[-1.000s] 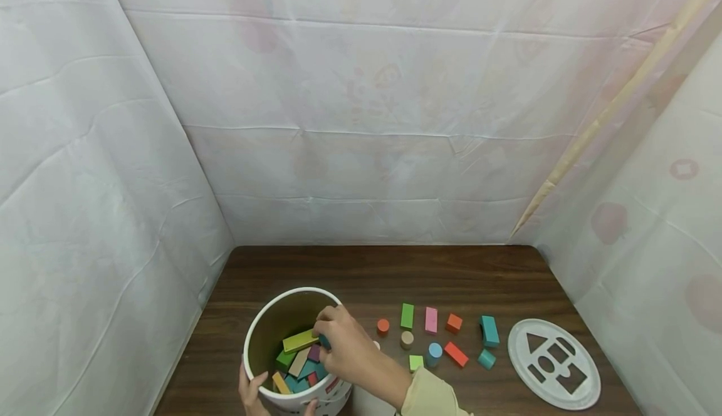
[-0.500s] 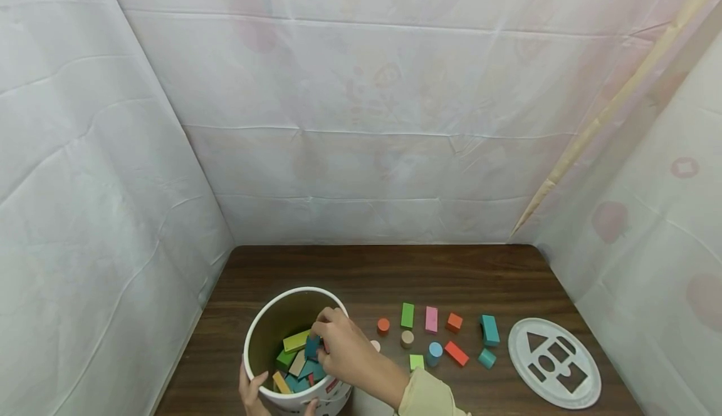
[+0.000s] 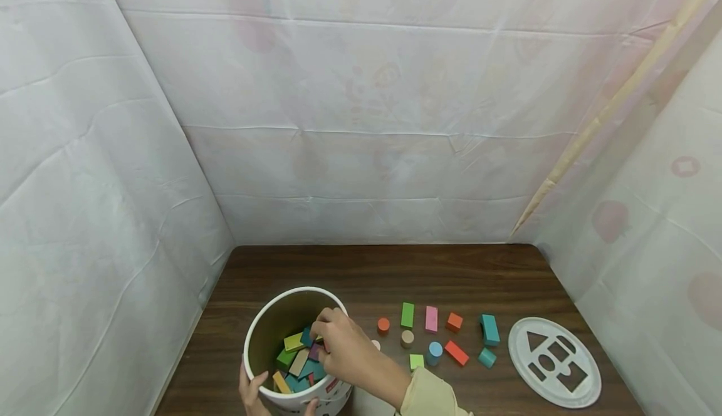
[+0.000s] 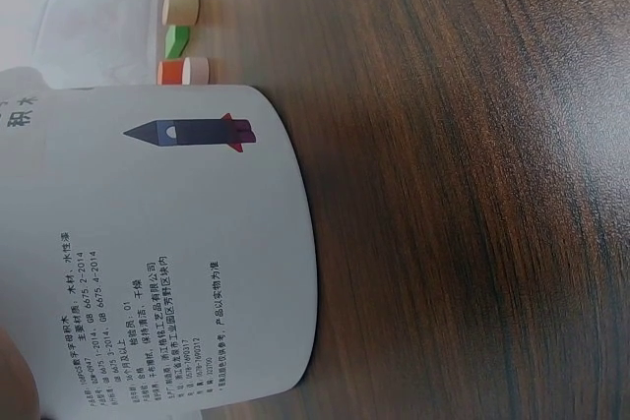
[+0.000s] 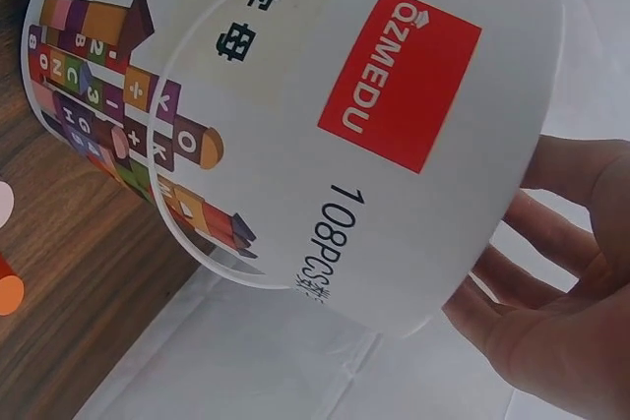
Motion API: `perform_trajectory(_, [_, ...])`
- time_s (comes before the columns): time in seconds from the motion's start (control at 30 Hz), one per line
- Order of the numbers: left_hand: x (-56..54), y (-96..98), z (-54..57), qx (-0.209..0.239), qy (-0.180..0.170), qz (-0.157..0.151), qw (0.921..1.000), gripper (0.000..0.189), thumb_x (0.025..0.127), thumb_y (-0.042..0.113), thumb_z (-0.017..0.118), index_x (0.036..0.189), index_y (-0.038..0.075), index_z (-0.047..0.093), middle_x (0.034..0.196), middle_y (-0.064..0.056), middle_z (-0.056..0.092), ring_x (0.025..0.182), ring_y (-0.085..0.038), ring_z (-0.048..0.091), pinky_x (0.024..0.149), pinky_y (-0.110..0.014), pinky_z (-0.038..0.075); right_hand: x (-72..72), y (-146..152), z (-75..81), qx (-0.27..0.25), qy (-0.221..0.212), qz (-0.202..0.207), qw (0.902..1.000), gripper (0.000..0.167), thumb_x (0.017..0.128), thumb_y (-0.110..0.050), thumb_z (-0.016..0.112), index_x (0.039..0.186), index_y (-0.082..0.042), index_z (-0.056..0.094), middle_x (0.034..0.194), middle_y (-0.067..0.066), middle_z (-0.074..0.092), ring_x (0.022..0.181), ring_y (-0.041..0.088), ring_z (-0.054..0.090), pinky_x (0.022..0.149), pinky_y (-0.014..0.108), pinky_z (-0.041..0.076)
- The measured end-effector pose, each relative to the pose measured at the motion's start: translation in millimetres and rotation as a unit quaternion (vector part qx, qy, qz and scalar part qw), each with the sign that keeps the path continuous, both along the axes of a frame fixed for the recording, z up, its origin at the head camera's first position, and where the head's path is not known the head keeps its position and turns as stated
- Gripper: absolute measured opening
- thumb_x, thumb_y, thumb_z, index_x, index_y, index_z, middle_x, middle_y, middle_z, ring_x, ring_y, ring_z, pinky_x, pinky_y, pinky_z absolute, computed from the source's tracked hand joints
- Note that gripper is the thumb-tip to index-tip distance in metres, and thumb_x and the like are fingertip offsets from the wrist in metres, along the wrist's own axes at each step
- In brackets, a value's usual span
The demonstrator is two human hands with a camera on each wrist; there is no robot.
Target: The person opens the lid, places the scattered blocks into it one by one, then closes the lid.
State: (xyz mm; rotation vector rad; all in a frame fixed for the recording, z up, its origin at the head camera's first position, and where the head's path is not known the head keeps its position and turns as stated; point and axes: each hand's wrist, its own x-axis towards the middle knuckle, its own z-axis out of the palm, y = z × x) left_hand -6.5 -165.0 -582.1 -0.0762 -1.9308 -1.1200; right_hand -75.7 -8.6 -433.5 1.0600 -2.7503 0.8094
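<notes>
A white bucket [image 3: 265,325] of colored wooden blocks tilts toward me at the table's front. My left hand [image 3: 249,392] grips it at the near left, fingers over the rim and against the outside wall. My right hand [image 3: 344,344] reaches over the right rim, its fingers bent down among the blocks. Beside those fingertips lies a dark blue block [image 3: 307,336], next to a yellow-green block [image 3: 293,341]. The fingertips are hidden, so I cannot tell whether they pinch a block. In the right wrist view, the right hand [image 5: 556,272] bends over the rim of the printed bucket [image 5: 413,223].
Right of the bucket, several loose blocks lie on the dark wood table [image 3: 366,272], among them a green block [image 3: 407,315], a pink block [image 3: 431,319] and a blue cylinder [image 3: 434,353]. A white lid with shaped holes [image 3: 583,356] lies farther right. White sheets hang around.
The dark blue block has moved left and away from me inside the bucket, uncovering a purple block. My right hand has barely shifted; the left hand keeps its grip.
</notes>
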Motion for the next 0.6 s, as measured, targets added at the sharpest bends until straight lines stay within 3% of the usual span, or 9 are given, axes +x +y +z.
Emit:
perform_trajectory(0.33, [2.3, 1.2, 1.8, -0.004, -0.027, 0.015, 0.9995, 0.107, 0.038, 0.02, 0.093, 0.127, -0.001, 0.037, 0.151, -0.023, 0.016, 0.136, -0.022, 0.02, 0.099, -0.015, 0.024, 1.8, 8, 10.0, -0.02, -0.005, -0.016, 0.9997, 0.016, 0.077, -0.003, 0.073, 0.088, -0.013, 0.069, 0.102, -0.001, 0.059, 0.093, 0.01, 0.053, 0.073, 0.017, 0.05])
perform_trajectory(0.6, [2.2, 0.8, 1.6, -0.004, -0.024, 0.012, 0.9996, 0.109, 0.038, 0.018, 0.094, 0.13, 0.001, 0.037, 0.153, -0.02, 0.015, 0.132, -0.036, 0.025, 0.097, -0.014, 0.026, -1.2, 17, 15.3, -0.028, -0.016, -0.032, 0.999, 0.02, 0.077, 0.001, 0.069, 0.091, -0.014, 0.069, 0.104, -0.002, 0.059, 0.092, 0.01, 0.052, 0.067, 0.016, 0.048])
